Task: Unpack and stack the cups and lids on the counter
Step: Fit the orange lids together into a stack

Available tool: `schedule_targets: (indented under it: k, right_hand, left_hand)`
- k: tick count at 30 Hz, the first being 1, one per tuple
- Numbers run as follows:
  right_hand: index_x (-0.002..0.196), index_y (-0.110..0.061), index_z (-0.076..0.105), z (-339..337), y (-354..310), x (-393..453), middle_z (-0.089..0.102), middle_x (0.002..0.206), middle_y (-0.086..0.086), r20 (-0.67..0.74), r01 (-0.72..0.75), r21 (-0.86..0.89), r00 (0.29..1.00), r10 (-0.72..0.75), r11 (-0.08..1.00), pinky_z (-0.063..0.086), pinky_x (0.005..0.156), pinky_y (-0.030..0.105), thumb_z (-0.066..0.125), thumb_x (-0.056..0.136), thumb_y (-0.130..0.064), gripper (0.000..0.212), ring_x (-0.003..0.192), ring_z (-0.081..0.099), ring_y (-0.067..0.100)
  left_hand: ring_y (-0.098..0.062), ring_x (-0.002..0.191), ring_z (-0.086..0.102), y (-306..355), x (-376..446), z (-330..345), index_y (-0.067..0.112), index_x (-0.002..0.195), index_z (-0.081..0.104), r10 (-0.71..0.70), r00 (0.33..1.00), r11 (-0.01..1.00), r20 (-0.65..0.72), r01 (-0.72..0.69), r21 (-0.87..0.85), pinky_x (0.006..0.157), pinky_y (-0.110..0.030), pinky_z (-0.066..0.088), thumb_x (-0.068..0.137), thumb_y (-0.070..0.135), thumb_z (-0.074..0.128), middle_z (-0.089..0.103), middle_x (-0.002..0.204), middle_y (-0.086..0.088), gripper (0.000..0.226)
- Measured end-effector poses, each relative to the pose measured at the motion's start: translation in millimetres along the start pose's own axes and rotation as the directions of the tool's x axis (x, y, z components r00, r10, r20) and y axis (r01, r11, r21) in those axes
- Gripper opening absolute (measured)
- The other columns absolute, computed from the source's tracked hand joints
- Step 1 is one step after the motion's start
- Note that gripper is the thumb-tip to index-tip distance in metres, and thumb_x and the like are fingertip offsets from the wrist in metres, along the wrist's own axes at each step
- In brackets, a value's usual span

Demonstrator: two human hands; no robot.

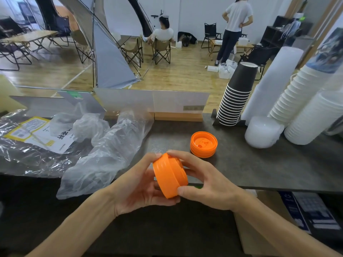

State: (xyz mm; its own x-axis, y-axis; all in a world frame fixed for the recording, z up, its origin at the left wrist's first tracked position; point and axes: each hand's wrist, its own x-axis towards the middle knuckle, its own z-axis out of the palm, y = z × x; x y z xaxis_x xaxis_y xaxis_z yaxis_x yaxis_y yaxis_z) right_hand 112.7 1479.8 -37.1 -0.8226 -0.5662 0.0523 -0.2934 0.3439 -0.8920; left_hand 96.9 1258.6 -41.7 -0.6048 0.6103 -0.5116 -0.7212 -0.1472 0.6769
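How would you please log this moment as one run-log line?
left hand: grips held orange lids | right hand: grips same | orange lid stack: on counter | empty plastic wrap: left

On the counter (259, 164), lids (203, 144) lie between wrappers (111, 153), left, and cup stacks (234, 97), right.

Beyond the low white divider panel (152, 101), a grey tent (109, 58) stands on the wooden floor (185, 71) beside tan folding camp chairs (161, 50). One person sits in a chair (163, 32); another stands near a small wooden table (237, 25).
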Motion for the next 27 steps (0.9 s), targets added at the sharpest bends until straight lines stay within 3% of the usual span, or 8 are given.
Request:
schedule_targets:
  k: [4, 6, 9, 13, 15, 18, 22, 27]
  right_hand:
    - [0.140, -0.055, 0.041, -2, 0, 1, 0.045, 0.137, -0.033, -0.010, -0.030, -0.013, 1.000, 0.030, 0.999, 0.050, 0.104, 0.029, 0.083, 0.083, -0.035, 0.074, 0.131, 0.050, 0.002]
    - [0.139, -0.054, 0.044, -2, 1, 3, 0.050, 0.137, -0.026, -0.041, -0.044, 0.018, 0.998, 0.044, 0.999, 0.052, 0.103, 0.035, 0.082, 0.078, -0.043, 0.073, 0.128, 0.053, 0.006]
    - [0.135, -0.049, 0.051, 0, 5, 4, 0.059, 0.133, -0.011, -0.154, -0.052, 0.156, 0.985, 0.076, 0.986, 0.055, 0.098, 0.038, 0.079, 0.072, -0.047, 0.069, 0.122, 0.061, 0.014]
    - [0.133, -0.046, 0.053, 2, 4, 3, 0.066, 0.121, -0.021, -0.186, -0.096, 0.399, 0.965, 0.183, 0.912, 0.059, 0.087, 0.030, 0.073, 0.071, -0.052, 0.065, 0.117, 0.065, 0.011]
    - [0.135, -0.043, 0.053, 5, 6, 3, 0.067, 0.124, -0.019, -0.160, -0.111, 0.479, 0.964, 0.211, 0.871, 0.059, 0.092, 0.038, 0.073, 0.073, -0.051, 0.065, 0.120, 0.065, 0.014]
    - [0.136, -0.038, 0.054, 8, 6, 4, 0.069, 0.126, -0.007, -0.141, -0.108, 0.561, 0.964, 0.223, 0.821, 0.056, 0.098, 0.048, 0.076, 0.075, -0.049, 0.066, 0.121, 0.065, 0.024]
    - [0.129, -0.049, 0.059, 11, 6, 4, 0.069, 0.125, -0.011, -0.127, -0.115, 0.570, 0.966, 0.226, 0.814, 0.056, 0.098, 0.046, 0.083, 0.064, -0.065, 0.071, 0.122, 0.064, 0.023]
    - [0.123, -0.052, 0.061, 12, 6, 5, 0.070, 0.120, -0.014, -0.137, -0.130, 0.581, 0.958, 0.253, 0.804, 0.058, 0.094, 0.040, 0.075, 0.076, -0.049, 0.049, 0.120, 0.066, 0.019]
  left_hand:
    - [-0.047, 0.111, 0.064, -7, -3, -7, 0.016, 0.140, 0.052, 0.018, 0.996, 1.000, 0.090, -0.015, -0.027, 0.083, -0.044, 0.059, 0.097, 0.056, 0.050, 0.063, 0.129, -0.027, 0.059]
    - [-0.047, 0.117, 0.062, -5, -2, -5, 0.019, 0.142, 0.051, 0.044, 0.992, 0.998, 0.117, -0.049, 0.040, 0.090, -0.046, 0.057, 0.099, 0.055, 0.047, 0.061, 0.134, -0.024, 0.056]
    - [-0.039, 0.125, 0.060, -9, 5, -7, 0.024, 0.147, 0.044, 0.201, 0.978, 0.964, 0.059, -0.208, 0.165, 0.098, -0.050, 0.051, 0.096, 0.049, 0.059, 0.059, 0.140, -0.015, 0.059]
    - [-0.018, 0.118, 0.065, -12, 0, -1, 0.035, 0.138, 0.049, 0.536, 0.844, 0.730, -0.014, -0.455, 0.509, 0.076, -0.025, 0.058, 0.074, 0.046, 0.075, 0.063, 0.131, 0.009, 0.071]
    - [-0.013, 0.122, 0.061, -14, 0, -4, 0.038, 0.139, 0.046, 0.629, 0.777, 0.599, 0.023, -0.503, 0.623, 0.080, -0.025, 0.058, 0.072, 0.044, 0.079, 0.059, 0.130, 0.018, 0.075]
    - [-0.018, 0.128, 0.057, -17, 3, -5, 0.036, 0.142, 0.044, 0.664, 0.744, 0.527, 0.072, -0.534, 0.661, 0.094, -0.035, 0.057, 0.074, 0.037, 0.084, 0.055, 0.135, 0.014, 0.079]
    - [-0.017, 0.133, 0.052, -18, 5, -2, 0.036, 0.145, 0.039, 0.671, 0.733, 0.432, 0.109, -0.506, 0.746, 0.102, -0.036, 0.053, 0.078, 0.032, 0.086, 0.050, 0.141, 0.012, 0.082]
    - [-0.017, 0.137, 0.047, -18, 7, -3, 0.037, 0.146, 0.036, 0.691, 0.704, 0.318, 0.165, -0.501, 0.805, 0.107, -0.036, 0.049, 0.078, 0.034, 0.086, 0.045, 0.146, 0.013, 0.084]
